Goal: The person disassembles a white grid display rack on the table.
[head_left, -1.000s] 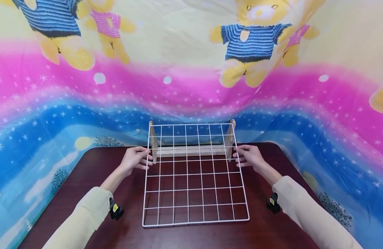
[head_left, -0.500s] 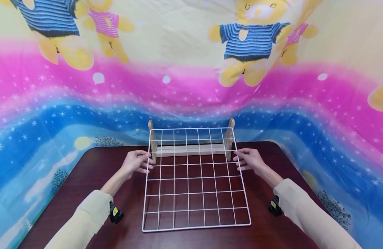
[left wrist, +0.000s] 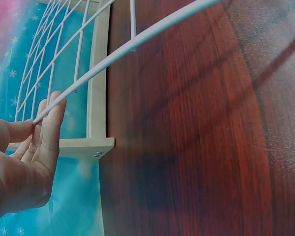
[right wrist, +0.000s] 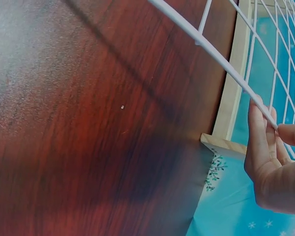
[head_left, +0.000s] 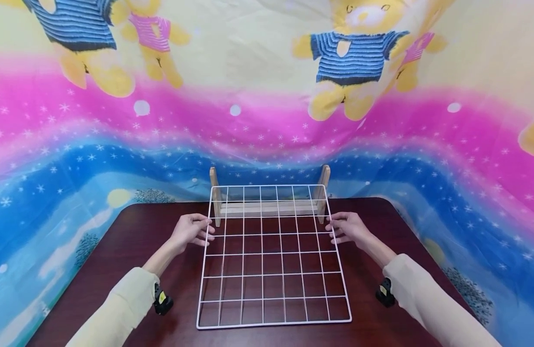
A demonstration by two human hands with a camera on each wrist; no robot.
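Note:
A white wire grid panel (head_left: 262,253) spans the space between both hands, raised off the table, as its shadows in the wrist views show. My left hand (head_left: 192,231) pinches its left edge wire between thumb and fingers; the left wrist view shows this hand (left wrist: 37,152) close up. On the opposite edge wire, my right hand (head_left: 348,228) pinches in the same way, and the right wrist view shows the thumb (right wrist: 291,133) against the wire. Behind the panel's far end stands a wooden frame (head_left: 267,208) with two upright side boards joined by a low crossbar.
The dark red-brown wooden table (head_left: 154,212) has rounded far corners. A printed cloth (head_left: 267,120) with bears and snowflakes hangs behind and around it. A tiny pale speck (right wrist: 122,106) lies on the table in the right wrist view.
Both hands have lowered slightly in the head view and brought the grid panel with them. Its far edge now sits lower against the wooden frame, and its near edge is closer to me.

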